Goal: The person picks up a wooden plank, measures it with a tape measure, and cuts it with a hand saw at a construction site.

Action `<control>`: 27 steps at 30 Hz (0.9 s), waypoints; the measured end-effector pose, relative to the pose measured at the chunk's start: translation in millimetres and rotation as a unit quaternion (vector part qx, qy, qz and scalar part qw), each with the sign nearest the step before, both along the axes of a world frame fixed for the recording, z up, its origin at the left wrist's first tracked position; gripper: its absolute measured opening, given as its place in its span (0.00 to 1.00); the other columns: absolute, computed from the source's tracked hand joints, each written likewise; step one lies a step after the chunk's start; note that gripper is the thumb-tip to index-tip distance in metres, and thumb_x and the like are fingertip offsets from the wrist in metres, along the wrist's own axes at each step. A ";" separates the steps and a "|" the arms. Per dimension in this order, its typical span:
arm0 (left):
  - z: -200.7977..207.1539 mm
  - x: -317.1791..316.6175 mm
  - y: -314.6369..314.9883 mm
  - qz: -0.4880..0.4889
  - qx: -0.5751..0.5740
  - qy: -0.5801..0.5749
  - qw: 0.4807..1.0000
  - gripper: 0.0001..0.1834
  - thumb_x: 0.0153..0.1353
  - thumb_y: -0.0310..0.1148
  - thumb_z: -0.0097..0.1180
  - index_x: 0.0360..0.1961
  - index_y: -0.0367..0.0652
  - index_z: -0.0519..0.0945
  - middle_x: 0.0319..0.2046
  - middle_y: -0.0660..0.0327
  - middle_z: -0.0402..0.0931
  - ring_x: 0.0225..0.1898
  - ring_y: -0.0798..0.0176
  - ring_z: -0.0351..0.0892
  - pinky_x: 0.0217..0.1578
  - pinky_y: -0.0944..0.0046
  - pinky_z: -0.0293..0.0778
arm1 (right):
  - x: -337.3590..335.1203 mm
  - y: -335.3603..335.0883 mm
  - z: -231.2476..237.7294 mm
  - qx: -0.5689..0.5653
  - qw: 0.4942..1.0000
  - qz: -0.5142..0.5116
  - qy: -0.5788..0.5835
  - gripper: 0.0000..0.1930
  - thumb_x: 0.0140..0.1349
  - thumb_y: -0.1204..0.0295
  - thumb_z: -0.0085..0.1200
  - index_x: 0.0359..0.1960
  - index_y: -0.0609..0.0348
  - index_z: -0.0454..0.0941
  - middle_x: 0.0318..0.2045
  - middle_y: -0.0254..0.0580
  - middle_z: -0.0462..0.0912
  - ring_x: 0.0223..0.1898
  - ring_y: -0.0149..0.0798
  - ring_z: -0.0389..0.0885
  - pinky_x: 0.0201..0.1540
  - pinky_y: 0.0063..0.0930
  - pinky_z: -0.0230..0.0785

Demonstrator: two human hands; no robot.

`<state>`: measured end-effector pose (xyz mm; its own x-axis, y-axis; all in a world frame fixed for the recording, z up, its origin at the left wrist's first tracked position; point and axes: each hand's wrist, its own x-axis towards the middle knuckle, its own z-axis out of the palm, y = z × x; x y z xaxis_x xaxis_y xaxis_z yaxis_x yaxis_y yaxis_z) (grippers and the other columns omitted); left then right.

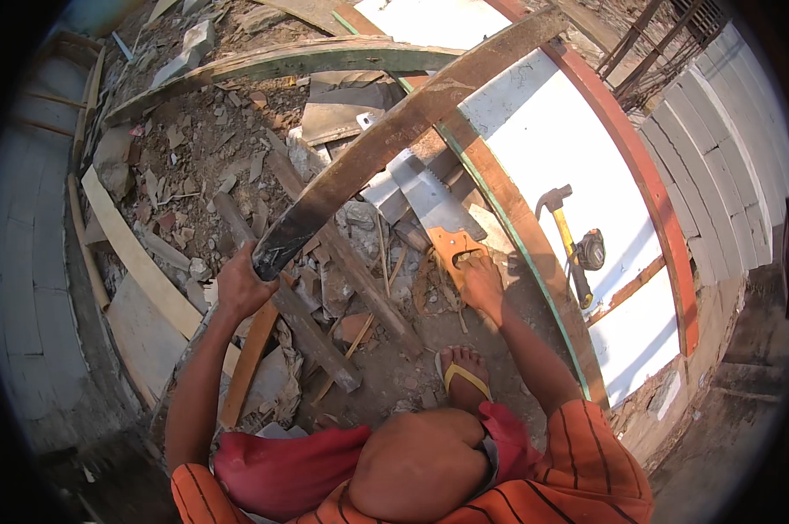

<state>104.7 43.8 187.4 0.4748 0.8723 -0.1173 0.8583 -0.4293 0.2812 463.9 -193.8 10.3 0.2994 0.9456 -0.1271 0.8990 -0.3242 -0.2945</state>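
Bare left hand [243,284] well forward, on the left: fingers curled into a closed grip, thumb toward the right. Left forearm [201,375] bare, running up and slightly inward from near the lower edge. Bare right hand [482,281] at much the same reach, fingers bent tight, back of hand largely facing up. Right forearm [534,349] angles forward and inward, wrist nearly straight. Hands well apart. Bare bent knee [421,463] low between the arms; sandalled foot [464,377] just ahead, toes forward.
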 end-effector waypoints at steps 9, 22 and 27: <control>-16.0 34.7 1.2 -0.012 -0.011 0.004 1.000 0.36 0.42 0.39 0.68 0.54 0.43 0.68 0.40 0.48 0.79 0.42 0.45 0.80 0.43 0.51 0.74 | 22.1 3.2 -21.1 0.017 0.993 0.120 0.005 0.17 0.42 0.73 0.62 0.37 0.57 0.75 0.41 0.48 0.78 0.47 0.48 0.74 0.49 0.42 0.65; -0.7 28.0 11.2 -0.030 -0.138 -0.009 0.990 0.46 0.48 0.60 0.61 0.63 0.45 0.62 0.49 0.48 0.76 0.52 0.42 0.75 0.53 0.50 0.69 | -29.7 -139.8 136.6 0.237 0.930 -0.077 0.269 0.19 0.48 0.59 0.62 0.31 0.63 0.74 0.19 0.40 0.71 0.19 0.35 0.70 0.24 0.27 0.63; -9.1 40.3 34.8 -0.027 -0.133 -0.139 0.981 0.39 0.66 0.63 0.34 0.60 0.37 0.67 0.55 0.47 0.72 0.60 0.50 0.67 0.62 0.57 0.57 | -44.1 -205.2 211.6 0.210 0.928 -0.121 0.282 0.30 0.49 0.42 0.59 0.20 0.62 0.71 0.14 0.34 0.67 0.16 0.32 0.66 0.20 0.26 0.55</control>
<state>145.0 78.6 178.3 0.5650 0.8014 -0.1964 0.7109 -0.3519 0.6090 419.8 -399.0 221.9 0.5071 0.8611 0.0378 0.4803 -0.2459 -0.8420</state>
